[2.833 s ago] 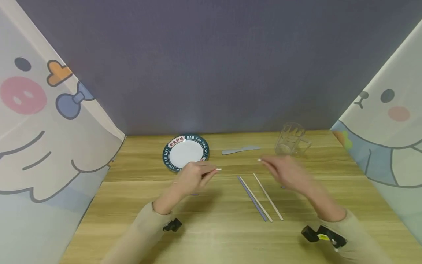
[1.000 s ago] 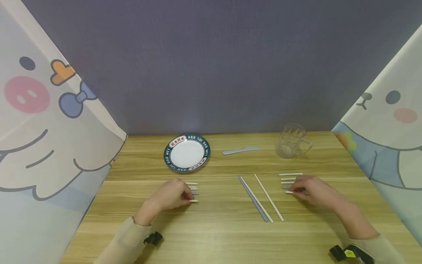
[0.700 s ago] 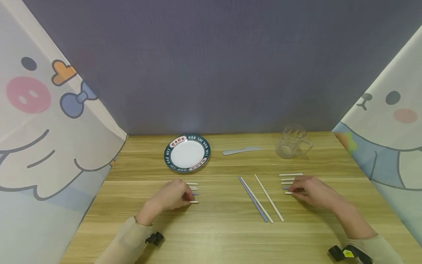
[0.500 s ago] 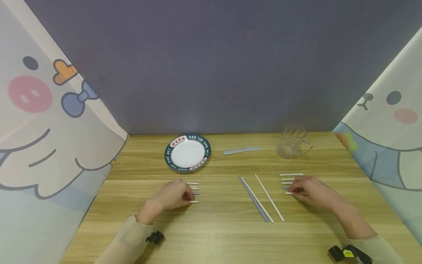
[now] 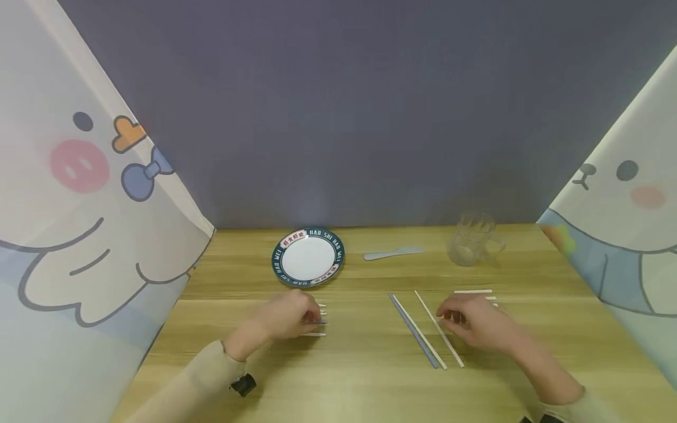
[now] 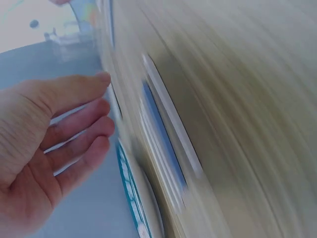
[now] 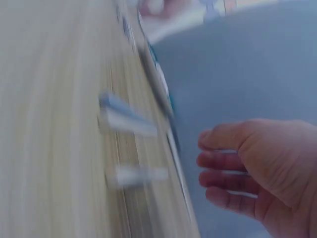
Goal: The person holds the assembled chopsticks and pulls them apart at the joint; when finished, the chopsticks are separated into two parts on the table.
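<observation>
My left hand (image 5: 285, 317) hovers over the left row of several thin sticks, its fingers relaxed around nothing. That row holds a purple-blue stick (image 6: 163, 134) and white ones, with a white stick (image 6: 173, 116) nearest me. My right hand (image 5: 478, 322) covers most of the right row, where a white stick (image 5: 473, 291) shows at the far end. Its fingers are loosely bent and hold nothing. Left of its fingertips lie a lone white stick (image 5: 439, 329) and a touching pair, one purple-blue (image 5: 408, 322), one white (image 5: 423, 336). Both wrist views are blurred.
A round plate with a dark green rim (image 5: 277, 258) lies at the back left. Right of it are a pale grey knife (image 5: 394, 253) and a clear mug (image 5: 471, 244). A grey partition (image 5: 338, 117) stands behind the wooden table (image 5: 349, 388).
Each hand carried a white stick from the middle to the near end of its row and let go. The right hand has since moved left, towards the middle sticks; the left shifted slightly right.
</observation>
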`<state>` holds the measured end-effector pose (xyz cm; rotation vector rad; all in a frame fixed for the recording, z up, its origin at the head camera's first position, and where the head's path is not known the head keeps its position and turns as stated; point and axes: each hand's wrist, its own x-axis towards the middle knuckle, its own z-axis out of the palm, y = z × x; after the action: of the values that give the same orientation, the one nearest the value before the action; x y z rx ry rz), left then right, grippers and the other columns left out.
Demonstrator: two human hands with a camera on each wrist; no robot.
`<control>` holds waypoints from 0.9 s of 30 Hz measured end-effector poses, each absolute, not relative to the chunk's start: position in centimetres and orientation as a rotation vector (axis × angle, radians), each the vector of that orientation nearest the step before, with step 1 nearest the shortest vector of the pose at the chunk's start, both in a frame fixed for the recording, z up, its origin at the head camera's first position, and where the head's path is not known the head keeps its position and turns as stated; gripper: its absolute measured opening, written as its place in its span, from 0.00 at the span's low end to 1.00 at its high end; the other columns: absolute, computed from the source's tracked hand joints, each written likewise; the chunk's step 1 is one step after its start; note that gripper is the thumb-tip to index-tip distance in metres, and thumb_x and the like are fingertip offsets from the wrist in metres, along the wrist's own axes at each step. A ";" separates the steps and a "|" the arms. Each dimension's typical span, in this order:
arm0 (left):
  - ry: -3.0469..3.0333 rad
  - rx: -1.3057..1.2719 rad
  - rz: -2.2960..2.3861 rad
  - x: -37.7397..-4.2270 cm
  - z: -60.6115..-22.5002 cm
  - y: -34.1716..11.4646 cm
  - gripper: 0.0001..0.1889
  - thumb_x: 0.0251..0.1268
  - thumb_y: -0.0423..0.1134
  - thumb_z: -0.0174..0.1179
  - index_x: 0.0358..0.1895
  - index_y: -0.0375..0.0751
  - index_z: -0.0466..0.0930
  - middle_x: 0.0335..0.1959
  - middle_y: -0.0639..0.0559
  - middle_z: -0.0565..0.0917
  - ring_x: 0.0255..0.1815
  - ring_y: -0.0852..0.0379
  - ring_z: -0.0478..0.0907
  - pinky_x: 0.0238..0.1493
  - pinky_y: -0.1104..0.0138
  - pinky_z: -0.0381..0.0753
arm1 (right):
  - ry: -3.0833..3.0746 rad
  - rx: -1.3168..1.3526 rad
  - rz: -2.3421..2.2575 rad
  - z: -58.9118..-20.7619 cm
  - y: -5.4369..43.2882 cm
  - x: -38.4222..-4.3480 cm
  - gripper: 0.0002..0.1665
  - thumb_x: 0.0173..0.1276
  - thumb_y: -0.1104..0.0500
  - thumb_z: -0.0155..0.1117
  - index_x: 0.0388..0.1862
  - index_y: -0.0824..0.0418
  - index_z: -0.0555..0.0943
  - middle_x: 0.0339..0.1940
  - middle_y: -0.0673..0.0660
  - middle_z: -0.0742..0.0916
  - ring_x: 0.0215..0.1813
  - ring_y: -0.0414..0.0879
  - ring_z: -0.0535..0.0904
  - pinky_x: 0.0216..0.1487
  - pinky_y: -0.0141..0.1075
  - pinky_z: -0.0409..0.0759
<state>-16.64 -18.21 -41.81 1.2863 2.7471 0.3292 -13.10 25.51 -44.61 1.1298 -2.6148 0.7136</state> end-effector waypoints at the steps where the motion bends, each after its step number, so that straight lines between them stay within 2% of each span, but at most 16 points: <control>1: 2.754 1.298 0.342 -16.6 -42.1 -17.4 0.02 0.64 0.38 0.76 0.36 0.47 0.91 0.31 0.59 0.89 0.31 0.71 0.78 0.36 0.77 0.81 | -2.608 1.139 0.725 -44.6 24.9 -12.8 0.12 0.62 0.70 0.76 0.41 0.56 0.88 0.32 0.41 0.86 0.34 0.24 0.75 0.29 0.24 0.78; 5: 2.788 1.350 0.402 -16.3 -43.4 -13.3 0.04 0.64 0.39 0.75 0.40 0.47 0.92 0.35 0.58 0.91 0.34 0.71 0.80 0.40 0.79 0.81 | -2.638 1.166 0.795 -45.2 22.6 -11.5 0.09 0.65 0.69 0.74 0.41 0.57 0.87 0.32 0.42 0.87 0.31 0.23 0.74 0.27 0.20 0.75; 10: 2.823 1.398 0.410 -16.4 -44.6 -8.7 0.08 0.65 0.40 0.75 0.46 0.50 0.93 0.44 0.63 0.93 0.41 0.73 0.84 0.44 0.82 0.80 | -2.861 1.114 0.903 -45.9 20.5 -10.7 0.05 0.69 0.62 0.75 0.41 0.58 0.86 0.30 0.41 0.88 0.26 0.23 0.74 0.25 0.22 0.76; 13: 2.823 1.426 0.376 -16.8 -44.9 -6.6 0.11 0.65 0.40 0.75 0.50 0.52 0.93 0.48 0.64 0.92 0.46 0.73 0.85 0.49 0.82 0.81 | -2.938 1.044 0.847 -46.1 19.7 -10.7 0.08 0.67 0.59 0.78 0.38 0.58 0.86 0.26 0.38 0.85 0.25 0.23 0.72 0.25 0.22 0.76; 17: 2.786 1.461 0.289 -16.8 -45.7 -4.9 0.15 0.62 0.40 0.77 0.52 0.56 0.93 0.50 0.66 0.91 0.51 0.72 0.85 0.56 0.80 0.81 | -2.967 0.975 0.808 -46.5 19.0 -10.4 0.11 0.61 0.60 0.82 0.35 0.58 0.85 0.24 0.38 0.82 0.25 0.23 0.71 0.24 0.21 0.74; 22: 2.773 1.415 0.194 -16.7 -45.8 -3.9 0.15 0.60 0.42 0.78 0.50 0.62 0.93 0.47 0.68 0.89 0.49 0.74 0.83 0.50 0.81 0.81 | -2.995 0.863 0.817 -46.7 18.8 -10.4 0.13 0.58 0.62 0.83 0.33 0.58 0.83 0.24 0.41 0.80 0.24 0.26 0.68 0.23 0.21 0.71; 27: 2.772 1.374 0.185 -16.6 -45.9 -3.5 0.16 0.61 0.43 0.79 0.52 0.62 0.92 0.46 0.66 0.88 0.45 0.73 0.82 0.44 0.81 0.80 | -3.029 0.789 0.790 -46.7 18.8 -10.2 0.12 0.59 0.60 0.82 0.27 0.57 0.83 0.22 0.42 0.78 0.22 0.28 0.67 0.20 0.22 0.70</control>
<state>-16.61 -3.50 -45.89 1.3742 2.7716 0.1849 -10.17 18.77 -46.71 0.7891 -3.0293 0.7900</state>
